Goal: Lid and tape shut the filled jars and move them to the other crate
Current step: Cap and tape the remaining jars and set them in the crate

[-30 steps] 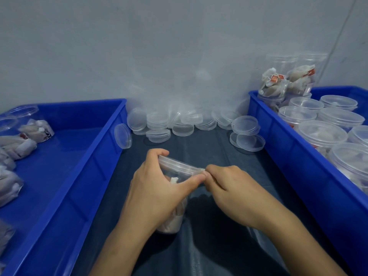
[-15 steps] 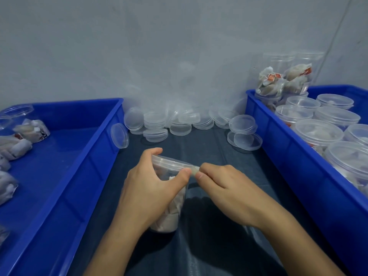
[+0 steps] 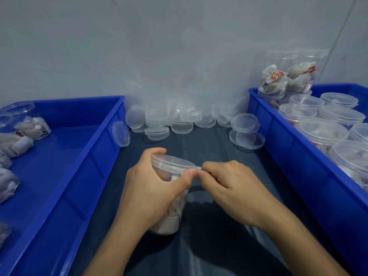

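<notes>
Two hands meet at the rim of a clear jar standing mid-surface, between the two blue crates. The left hand wraps around the jar just under its lid, thumb pressed at the rim. The right hand pinches what looks like a tape end at the lid's edge, touching the left thumb. Loose lids pile along the surface's far edge. The left crate holds lying jars; the right crate holds upright lidded jars.
</notes>
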The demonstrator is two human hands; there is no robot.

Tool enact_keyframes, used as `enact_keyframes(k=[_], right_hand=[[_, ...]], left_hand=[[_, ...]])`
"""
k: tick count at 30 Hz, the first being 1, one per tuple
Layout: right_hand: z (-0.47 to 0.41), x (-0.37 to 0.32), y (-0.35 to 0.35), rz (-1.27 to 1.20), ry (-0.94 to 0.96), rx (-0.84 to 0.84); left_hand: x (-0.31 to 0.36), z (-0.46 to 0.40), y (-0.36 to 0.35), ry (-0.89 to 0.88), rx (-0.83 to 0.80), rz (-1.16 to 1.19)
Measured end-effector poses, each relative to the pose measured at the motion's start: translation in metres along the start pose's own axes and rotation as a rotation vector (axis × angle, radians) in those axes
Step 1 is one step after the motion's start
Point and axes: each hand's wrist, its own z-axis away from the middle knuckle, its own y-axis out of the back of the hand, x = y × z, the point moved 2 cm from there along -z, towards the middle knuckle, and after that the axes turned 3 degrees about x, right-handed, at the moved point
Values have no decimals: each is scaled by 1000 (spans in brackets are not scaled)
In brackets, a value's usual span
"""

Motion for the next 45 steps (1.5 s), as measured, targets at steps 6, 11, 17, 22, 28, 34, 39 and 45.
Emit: enact_keyframes(k=[6, 11, 17, 22, 28, 34, 39, 45], right_hand=[[0, 3, 7, -327, 64, 42], [-13, 20, 18, -1067, -193, 190], [-11, 42, -11, -262, -37, 129], [-14, 42, -44, 48, 99, -60], [-12, 34, -31, -14, 10, 46], [-6, 8, -29, -880, -106, 105], [-9, -5, -46, -836, -68, 171], [-8, -3, -43, -858, -40, 243]], left_hand=[[-8, -7, 6, 176, -222, 501], [-15, -8, 13, 451, -612, 1183], [-20, -9, -3, 364, -509, 1019], [-23, -10, -16, 222, -197, 801], [-22, -8, -22, 205, -189, 752], [-21, -6, -25, 170, -196, 742], [-17, -4, -27, 140, -205, 740], [-17, -3, -28, 137, -217, 750]])
